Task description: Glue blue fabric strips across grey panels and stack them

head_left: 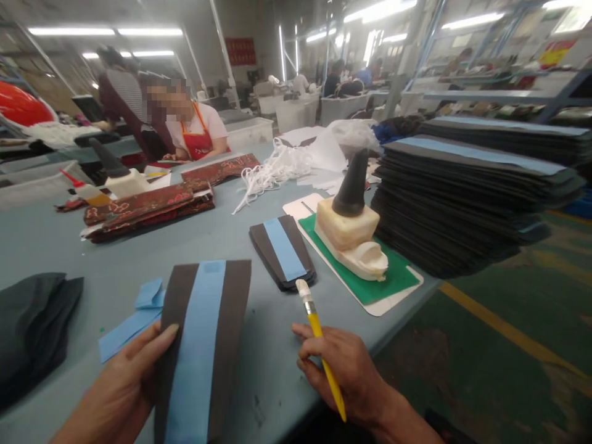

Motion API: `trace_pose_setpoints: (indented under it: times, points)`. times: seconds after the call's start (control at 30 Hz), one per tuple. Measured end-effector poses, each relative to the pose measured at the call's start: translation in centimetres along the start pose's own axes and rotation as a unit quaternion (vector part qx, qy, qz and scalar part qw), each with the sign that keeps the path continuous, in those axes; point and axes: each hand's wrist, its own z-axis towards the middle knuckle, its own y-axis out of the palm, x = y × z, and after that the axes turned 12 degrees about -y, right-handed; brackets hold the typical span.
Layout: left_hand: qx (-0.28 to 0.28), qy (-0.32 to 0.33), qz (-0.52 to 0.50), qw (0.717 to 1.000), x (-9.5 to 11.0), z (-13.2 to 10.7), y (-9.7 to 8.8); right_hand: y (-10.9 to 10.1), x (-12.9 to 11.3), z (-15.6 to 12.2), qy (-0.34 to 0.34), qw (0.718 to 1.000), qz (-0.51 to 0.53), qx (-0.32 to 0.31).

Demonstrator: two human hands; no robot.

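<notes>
My left hand (pixel 134 364) grips the left edge of a dark fabric panel with a light blue strip (pixel 198 351) down its middle, thumb on top. In my right hand (pixel 346 370) is a yellow-handled brush (pixel 327 370), its whitish bristles pointing up and away from me. Just beyond the bristles lies a small stack of tapered dark pieces (pixel 283 250), the top one with a blue strip. Loose light blue strips (pixel 132 330) lie behind my left hand. Right of the small stack, a cream glue container with a black cone top (pixel 346 219) stands on a green board (pixel 361 283).
A tall pile of dark panels (pixel 453 197) fills the table's right side. Dark cloth (pixel 37 333) lies at the left. White cords (pixel 277 169), patterned red-brown fabric (pixel 148 209) and a red-tipped bottle (pixel 90 192) are farther back. A person in a red apron (pixel 198 135) works across the table.
</notes>
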Motion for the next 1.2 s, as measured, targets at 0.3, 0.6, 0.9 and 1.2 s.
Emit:
trace_pose_setpoints:
  times: [0.3,0.6,0.9,1.2]
  points:
    - [-0.075,0.005,-0.117,0.990,7.8,1.2,16.3,0.4,-0.1,-1.4,-0.012,0.998,-0.036,0.040]
    - [-0.070,0.021,-0.138,0.988,8.6,4.1,21.5,0.6,-0.2,-1.9,-0.033,0.994,-0.073,0.073]
    - [-0.062,0.015,-0.129,0.990,8.1,6.1,22.4,0.6,-0.1,-2.3,-0.035,0.995,-0.070,0.064]
    - [-0.083,0.004,-0.117,0.990,7.7,6.8,20.9,0.7,0.0,-2.1,-0.046,0.993,-0.086,0.069]
